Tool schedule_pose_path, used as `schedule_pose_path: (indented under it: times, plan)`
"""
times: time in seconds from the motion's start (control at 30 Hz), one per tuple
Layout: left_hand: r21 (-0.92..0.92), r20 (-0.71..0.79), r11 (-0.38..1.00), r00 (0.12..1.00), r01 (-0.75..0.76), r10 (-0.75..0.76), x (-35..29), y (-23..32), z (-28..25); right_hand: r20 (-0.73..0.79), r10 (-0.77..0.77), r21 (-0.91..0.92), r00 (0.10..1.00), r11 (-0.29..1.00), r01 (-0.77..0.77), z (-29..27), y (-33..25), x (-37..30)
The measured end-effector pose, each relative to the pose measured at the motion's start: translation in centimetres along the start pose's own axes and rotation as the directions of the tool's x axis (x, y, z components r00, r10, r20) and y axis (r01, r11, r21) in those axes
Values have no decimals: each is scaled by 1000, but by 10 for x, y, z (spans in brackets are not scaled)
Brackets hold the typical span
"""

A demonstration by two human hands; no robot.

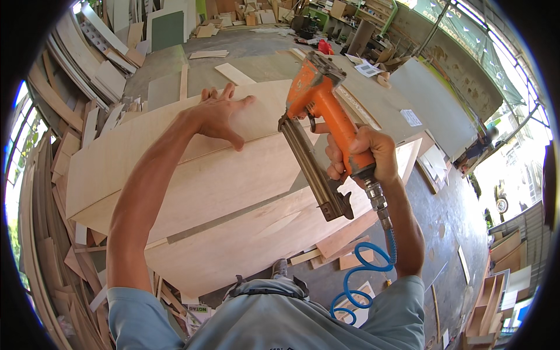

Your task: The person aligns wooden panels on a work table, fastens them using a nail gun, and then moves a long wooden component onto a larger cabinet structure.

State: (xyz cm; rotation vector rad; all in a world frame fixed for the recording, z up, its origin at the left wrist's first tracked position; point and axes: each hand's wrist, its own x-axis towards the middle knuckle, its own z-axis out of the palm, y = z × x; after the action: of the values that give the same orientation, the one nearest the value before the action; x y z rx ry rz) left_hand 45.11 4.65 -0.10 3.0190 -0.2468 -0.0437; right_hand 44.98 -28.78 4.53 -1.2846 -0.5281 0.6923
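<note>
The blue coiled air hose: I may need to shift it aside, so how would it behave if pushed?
The blue coiled air hose hangs in loops, so probably springy and floppy. Joined to the orange nail gun in the right hand, it would likely tug back.

left hand flat on plywood panel, nail gun right of it

A grey concrete floor is seen beyond the hands, strewn with board offcuts. Stacked timber sheets are leaned left of the hands. Shelving is noted far ahead. Daylight is admitted through the open side at right.
</note>
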Motion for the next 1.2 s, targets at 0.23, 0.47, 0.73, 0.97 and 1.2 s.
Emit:
schedule_pose_path:
  times: [0.23,0.47,0.73,0.97,1.2]
  plan:
    - [-6,-25,1000,1000,-5,5,-1,-4,4,35,-17,28,999,999,16,10,1,4]
    - [-21,-19,1000,1000,4,-5,1,-1,2,7,15,-34,1000,999,-15,18,-2,1]
    - [-18,-2,999,999,36,-36,-1,-1,2,28,22,-62,999,998,-20,17,1,4]
    - [-18,4,999,999,32,-32,1,1,3,32,23,-76,999,997,-20,20,-1,2]
    - [-10,-76,1000,997,15,-16,5,0,7,92,16,22,996,1000,-18,29,1,6]
